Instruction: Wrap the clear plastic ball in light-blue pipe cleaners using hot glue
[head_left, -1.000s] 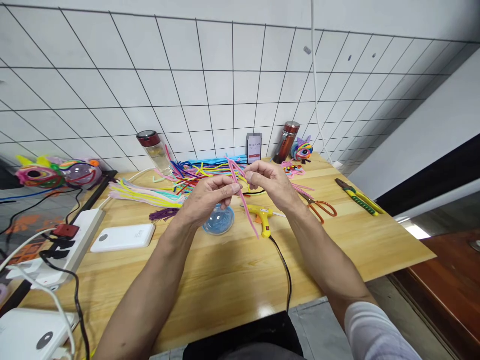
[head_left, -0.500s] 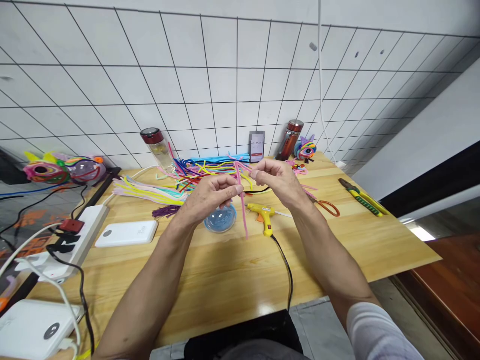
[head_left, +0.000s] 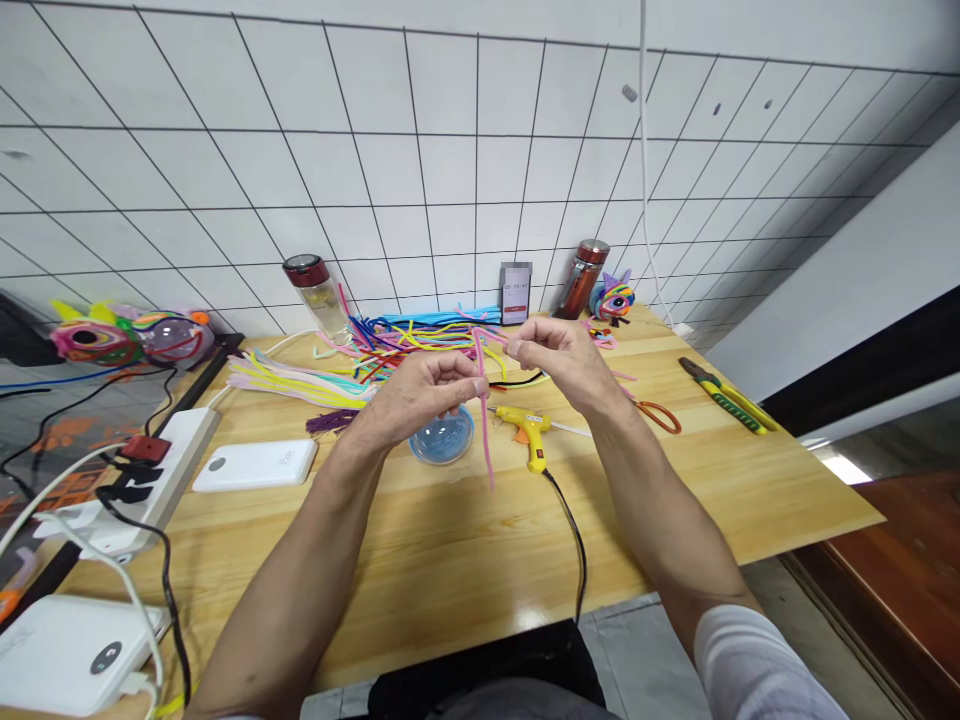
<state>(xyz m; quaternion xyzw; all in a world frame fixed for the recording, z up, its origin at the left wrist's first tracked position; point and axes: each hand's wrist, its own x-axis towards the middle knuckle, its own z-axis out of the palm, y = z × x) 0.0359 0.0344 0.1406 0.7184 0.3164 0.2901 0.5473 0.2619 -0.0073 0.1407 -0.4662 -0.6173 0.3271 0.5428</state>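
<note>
A pink pipe cleaner (head_left: 485, 440) is held up between both hands, above the wooden table. My left hand (head_left: 431, 393) pinches its middle with thumb and forefinger, and a straight length hangs below. My right hand (head_left: 555, 358) is closed on the other end, past a sharp bend at the top. Under the left hand lies a clear round bowl-shaped piece (head_left: 442, 437) with a bluish look. A yellow glue gun (head_left: 529, 428) lies beneath the right hand, a glue stick poking from its rear.
Behind the hands lies a pile of coloured pipe cleaners (head_left: 420, 335). Two flasks, a phone (head_left: 515, 295) showing a timer, and a colourful figure (head_left: 615, 298) stand along the wall. Pliers (head_left: 724, 393) and orange-handled scissors (head_left: 660, 415) lie right; a power strip (head_left: 165, 480) and power banks lie left.
The pink pipe cleaner's bend sits slightly lower, and its hanging end reaches a little further down. Both hands keep their pinch, nearly unmoved.
</note>
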